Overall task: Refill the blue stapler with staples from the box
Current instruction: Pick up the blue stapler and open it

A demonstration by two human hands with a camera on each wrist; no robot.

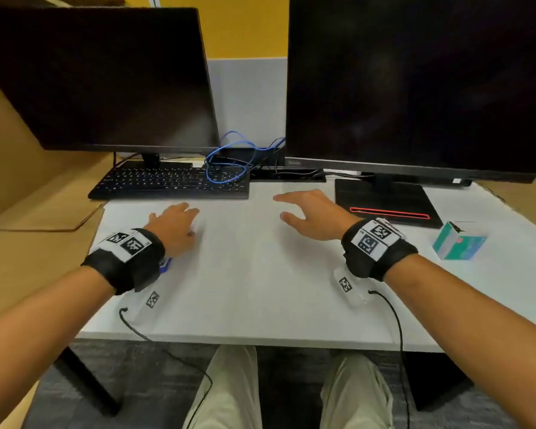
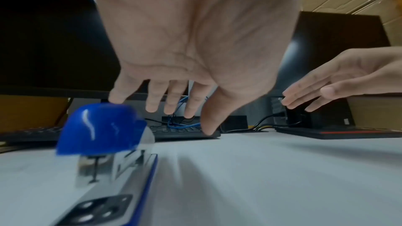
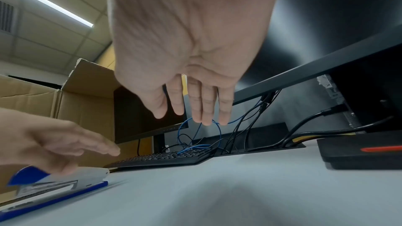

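Observation:
The blue stapler (image 2: 102,130) lies closed on the white desk (image 1: 254,274), blue cap over a silver body and a blue base. In the head view my left wrist hides all but a blue sliver of the stapler (image 1: 165,264). My left hand (image 1: 180,221) spreads with straight fingers just over the stapler (image 3: 65,183); whether it touches is unclear. My right hand (image 1: 294,209) hovers open above the desk's middle, holding nothing. The teal and white staple box (image 1: 458,243) stands at the right, well away from both hands.
Two dark monitors (image 1: 106,78) (image 1: 415,82) fill the back. A black keyboard (image 1: 171,182) with a blue cable (image 1: 226,165) lies behind my left hand. The right monitor's black base (image 1: 384,202) sits between my right hand and the staple box. Cardboard boxes (image 1: 28,212) stand at the left.

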